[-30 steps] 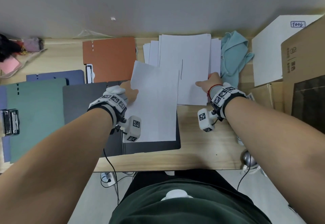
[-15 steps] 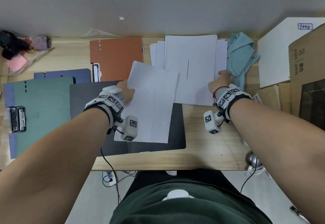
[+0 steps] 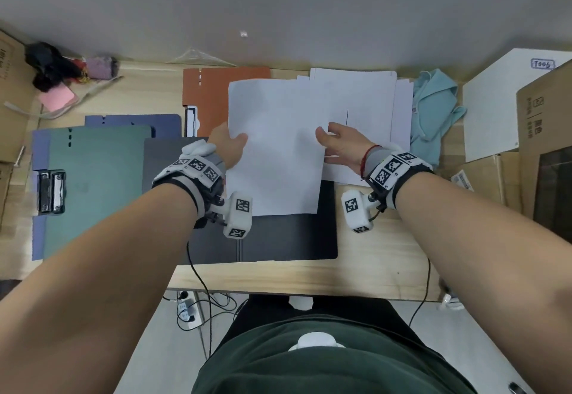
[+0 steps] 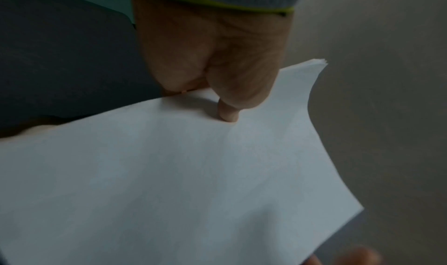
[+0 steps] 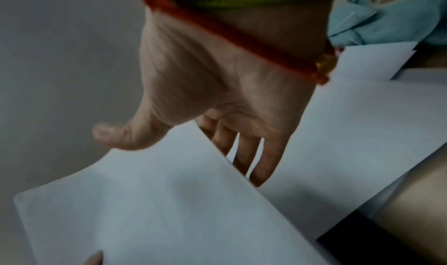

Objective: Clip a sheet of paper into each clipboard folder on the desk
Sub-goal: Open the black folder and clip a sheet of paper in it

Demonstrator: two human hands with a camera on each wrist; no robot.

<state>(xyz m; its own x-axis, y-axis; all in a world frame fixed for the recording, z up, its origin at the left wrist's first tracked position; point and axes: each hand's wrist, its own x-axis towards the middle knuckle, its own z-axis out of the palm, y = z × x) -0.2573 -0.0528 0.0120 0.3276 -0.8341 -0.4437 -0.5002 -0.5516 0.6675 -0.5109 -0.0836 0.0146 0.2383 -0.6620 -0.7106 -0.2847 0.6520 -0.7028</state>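
I hold a white sheet of paper (image 3: 278, 158) above the open black clipboard folder (image 3: 288, 239) in the middle of the desk. My left hand (image 3: 230, 146) pinches the sheet's left edge, with the thumb (image 4: 227, 114) on top and the fingers beneath. My right hand (image 3: 337, 143) has the right edge, its thumb over the sheet (image 5: 157, 211) and its straight fingers (image 5: 256, 160) under it. The sheet (image 4: 193, 183) bends a little between both hands. The black folder's clip is hidden.
A green folder (image 3: 99, 208) with a metal clip (image 3: 51, 192) lies at the left on a purple-blue one (image 3: 133, 121). An orange folder (image 3: 213, 90) is behind. A paper stack (image 3: 368, 96), a teal cloth (image 3: 433, 109) and cardboard boxes (image 3: 544, 133) stand to the right.
My right hand left the paper stack and came left to take the sheet's right edge. The sheet rose and squared up over the black folder, still held by my left hand.
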